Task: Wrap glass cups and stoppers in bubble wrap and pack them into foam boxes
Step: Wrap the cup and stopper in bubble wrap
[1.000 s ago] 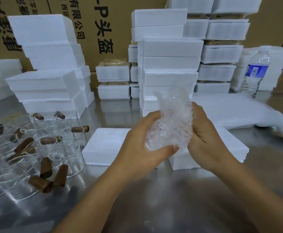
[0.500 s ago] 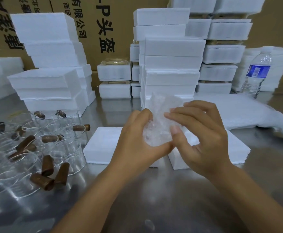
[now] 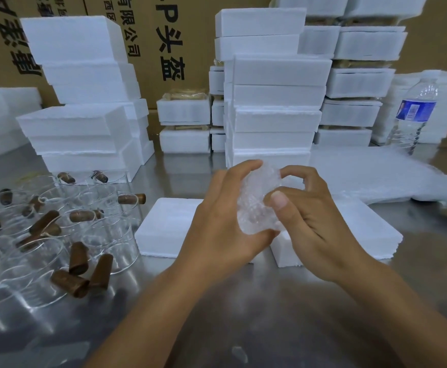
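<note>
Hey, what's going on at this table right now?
A person is wrapping something at a steel table. The left hand cups a bubble-wrapped bundle while the right hand pinches the wrap around it, above two low foam pieces. What is inside the bundle cannot be seen. Unwrapped glass cups and brown stoppers lie on the left, and foam boxes are stacked behind.

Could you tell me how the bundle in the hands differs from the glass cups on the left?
The bundle is covered in bubble wrap; the glass cups are bare. The bundle is held by the left hand and right hand; the glass cups sit on the table. Both look clear.
</note>
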{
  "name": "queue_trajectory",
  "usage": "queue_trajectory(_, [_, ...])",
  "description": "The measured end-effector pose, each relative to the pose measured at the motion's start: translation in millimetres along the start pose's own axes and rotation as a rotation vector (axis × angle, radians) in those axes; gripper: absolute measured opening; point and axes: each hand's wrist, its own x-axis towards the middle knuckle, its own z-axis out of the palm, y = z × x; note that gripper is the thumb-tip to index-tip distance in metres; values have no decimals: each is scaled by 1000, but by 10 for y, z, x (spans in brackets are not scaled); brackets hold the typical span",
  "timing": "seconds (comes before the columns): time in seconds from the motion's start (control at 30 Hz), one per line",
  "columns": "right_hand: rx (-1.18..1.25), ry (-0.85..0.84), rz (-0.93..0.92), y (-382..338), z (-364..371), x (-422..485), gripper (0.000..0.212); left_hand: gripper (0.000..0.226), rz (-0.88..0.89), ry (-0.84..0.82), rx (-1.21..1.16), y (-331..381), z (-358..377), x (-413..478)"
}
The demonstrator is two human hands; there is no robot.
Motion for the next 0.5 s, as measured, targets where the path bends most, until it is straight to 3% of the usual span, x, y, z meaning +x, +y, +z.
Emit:
queue_trajectory(0.1, [19,-30,32,10,-29,4,62,76,-1,-46,11,-12,16,1])
queue_trajectory(0.27, [235,338,7,-22,-23,10,20,73,8,-88,98,-63,6,1])
queue_trajectory(0.37, [295,303,116,-21,-6,13,22,69,18,-115,133,-56,-1,-12])
queue_trajectory(0.5, [217,241,69,-31,4,3,28,68,20,-83,89,-67,8,-10])
